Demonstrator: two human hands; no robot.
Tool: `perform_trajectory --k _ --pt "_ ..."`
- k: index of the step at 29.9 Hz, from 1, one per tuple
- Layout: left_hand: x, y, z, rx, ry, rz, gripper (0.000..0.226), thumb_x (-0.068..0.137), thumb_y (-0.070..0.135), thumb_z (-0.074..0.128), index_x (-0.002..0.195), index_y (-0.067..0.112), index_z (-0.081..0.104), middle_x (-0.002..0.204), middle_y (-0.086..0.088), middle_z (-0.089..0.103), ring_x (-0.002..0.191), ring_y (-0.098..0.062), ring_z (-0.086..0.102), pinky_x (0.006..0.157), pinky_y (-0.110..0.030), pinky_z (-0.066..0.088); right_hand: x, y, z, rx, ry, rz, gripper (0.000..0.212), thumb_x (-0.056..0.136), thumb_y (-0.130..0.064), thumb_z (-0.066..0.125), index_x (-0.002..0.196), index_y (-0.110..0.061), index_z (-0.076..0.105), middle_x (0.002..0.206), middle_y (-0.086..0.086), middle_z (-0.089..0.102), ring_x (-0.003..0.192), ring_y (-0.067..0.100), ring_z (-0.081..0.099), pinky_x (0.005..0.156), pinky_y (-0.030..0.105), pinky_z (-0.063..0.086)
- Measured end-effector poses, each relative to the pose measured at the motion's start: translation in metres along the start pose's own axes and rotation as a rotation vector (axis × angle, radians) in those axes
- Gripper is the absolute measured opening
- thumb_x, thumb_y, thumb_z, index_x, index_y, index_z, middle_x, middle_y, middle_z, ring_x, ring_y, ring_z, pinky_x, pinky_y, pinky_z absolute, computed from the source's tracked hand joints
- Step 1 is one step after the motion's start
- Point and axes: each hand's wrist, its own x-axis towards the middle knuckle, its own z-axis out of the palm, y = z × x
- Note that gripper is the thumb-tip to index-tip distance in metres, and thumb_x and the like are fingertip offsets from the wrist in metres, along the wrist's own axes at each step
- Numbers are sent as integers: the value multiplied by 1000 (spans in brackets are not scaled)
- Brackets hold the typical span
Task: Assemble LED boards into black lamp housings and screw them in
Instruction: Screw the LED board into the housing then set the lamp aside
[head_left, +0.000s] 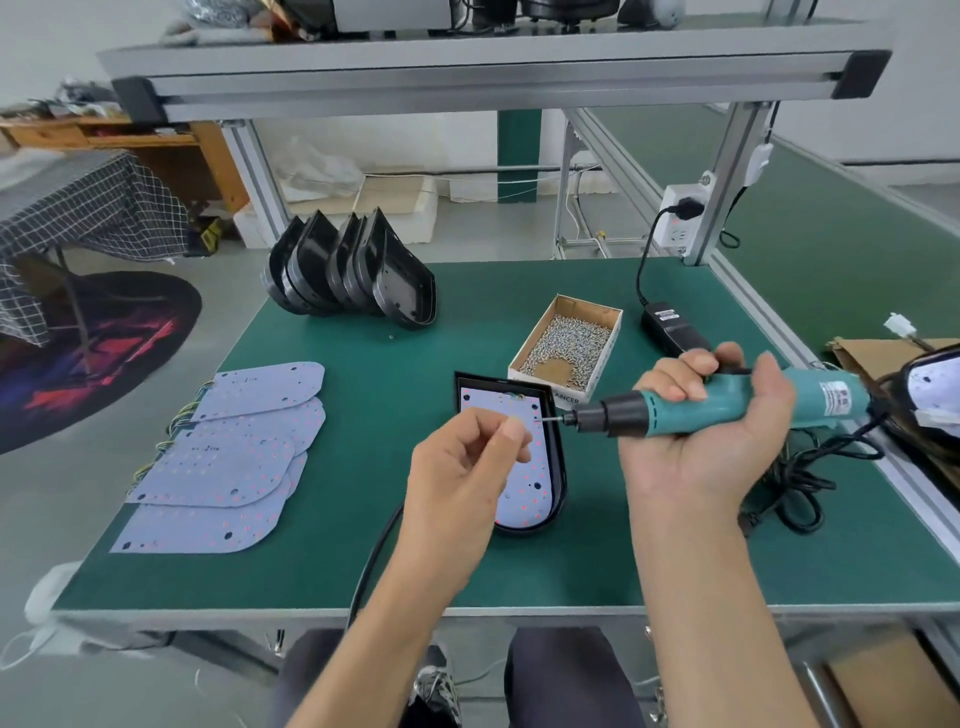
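A black lamp housing (558, 462) lies flat at the middle of the green counter (363, 571), an LED board (535, 467) already seated in it face up, placed where both hands can reach over it. Above the board, the left hand (457, 483) has thumb and forefinger pinched together just beside the driver's bit, apparently to feed it a screw, though the screw itself is too small to make out. The right hand (711, 431) curls round a teal electric screwdriver (727, 408), held nearly level with its tip pointing left toward that pinch, seemingly so the bit can be loaded before it is tipped down onto the board. Just beyond the housing, a small cardboard box of screws (569, 343) sits within easy reach. Further out, spare LED boards (228, 457) lie fanned in an overlapping stack at the left, empty housings (353, 270) lean together at the far side, and the driver's power adapter (672, 327) rests at the far right, its cord running up to a wall socket (683, 215).
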Motion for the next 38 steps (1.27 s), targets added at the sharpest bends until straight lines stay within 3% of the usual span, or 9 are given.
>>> perform_trajectory --k 7,15,19,24,29,32,35,38 --pt "-6 -2 -2 -106 -5 -14 21 86 43 67 79 23 69 78 2 68 56 -16 34 53 -20 34 -8 2 1 -44 6 -2 28 101 -33 52 81 -15 60 69 -2 52 51 8 41 49 19 39" --pt "-7 -2 -1 -58 -4 0 13 88 37 68 80 28 72 78 5 69 55 -2 47 59 -12 37 -11 3 -1 -74 -4 -13 24 98 -33 55 81 -16 59 68 -2 51 51 8 41 50 19 38" --pt "-9 -3 0 42 40 16 10 90 29 67 82 30 72 77 6 70 66 -4 54 63 -11 42 -11 3 -3 -93 -11 -21 22 96 -33 57 81 -16 59 68 -2 51 52 8 40 50 19 37" --pt "-11 -9 -1 168 59 36 6 90 32 68 87 36 72 80 1 70 77 -27 58 67 -17 48 -9 4 -8 -127 3 -11 24 99 -34 55 83 -16 59 70 -2 51 53 8 40 50 19 38" --pt "-8 -17 -5 229 68 46 8 90 32 72 90 40 73 79 6 67 72 -23 54 64 -15 45 -5 8 -11 -131 29 2 26 100 -33 55 82 -16 59 70 -2 50 53 8 40 49 19 38" --pt "-8 -23 -7 311 55 52 19 90 35 73 106 46 73 90 14 63 66 -12 46 64 -15 43 1 10 -14 -140 41 -3 26 101 -33 55 82 -16 59 70 -2 50 53 9 40 50 19 38" --pt "-6 -27 -13 393 179 54 39 82 56 67 120 45 65 104 30 59 77 1 51 73 -12 44 10 14 -14 -155 37 -17 25 101 -33 54 83 -16 59 71 -2 50 53 9 41 51 20 38" --pt "5 -30 -24 465 351 -49 28 88 55 66 111 39 64 104 23 65 85 0 60 80 -19 49 22 20 -13 -183 21 -37 25 102 -33 54 83 -17 58 71 -2 50 54 10 41 52 20 39"
